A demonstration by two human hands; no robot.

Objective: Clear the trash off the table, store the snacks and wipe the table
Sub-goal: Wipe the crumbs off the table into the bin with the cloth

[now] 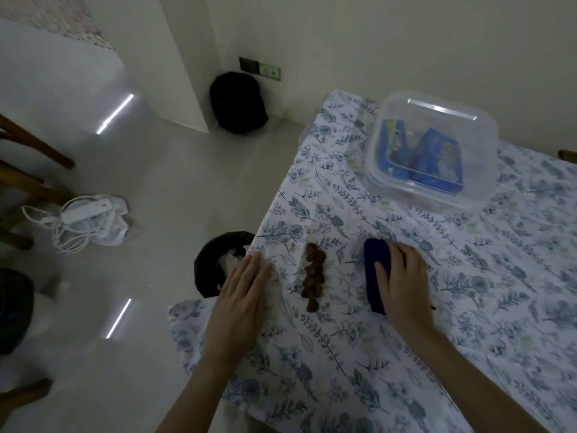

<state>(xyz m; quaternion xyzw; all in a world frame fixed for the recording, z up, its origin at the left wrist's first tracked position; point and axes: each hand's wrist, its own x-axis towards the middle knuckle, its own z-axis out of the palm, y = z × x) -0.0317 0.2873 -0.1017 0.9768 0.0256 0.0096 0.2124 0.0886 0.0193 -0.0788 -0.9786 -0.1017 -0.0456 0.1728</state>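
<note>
**A:** What is the left hand (246, 285) doing?

**B:** It is lying flat on the left edge of the table (437, 323), low in the centre of the frame. Its fingers are straight and pressed together. Just left of it, a black-lined bin (209, 267) is standing on the floor against the table's edge.

**A:** And the right hand (402, 285)?

**B:** It is pressing down on a blue wiping pad (376, 270), right of centre. Its fingers are curling over the top of the pad and the thumb is lying against its near side. Whether the pad is a cloth or a sponge, I cannot tell.

**A:** Where is the trash sitting?

**B:** A row of brown scraps (313, 278) is lying on the flowered cloth between the two hands, apart from both.

**A:** And the snacks?

**B:** Blue snack packets (437, 160) are sitting inside a clear lidded box (468, 195) in the upper right of the frame.

**A:** What is showing on the floor?

**B:** A second black bin (237, 103) is standing by the wall at top centre. A white power strip (86, 210) is lying with its cable at the left.
</note>
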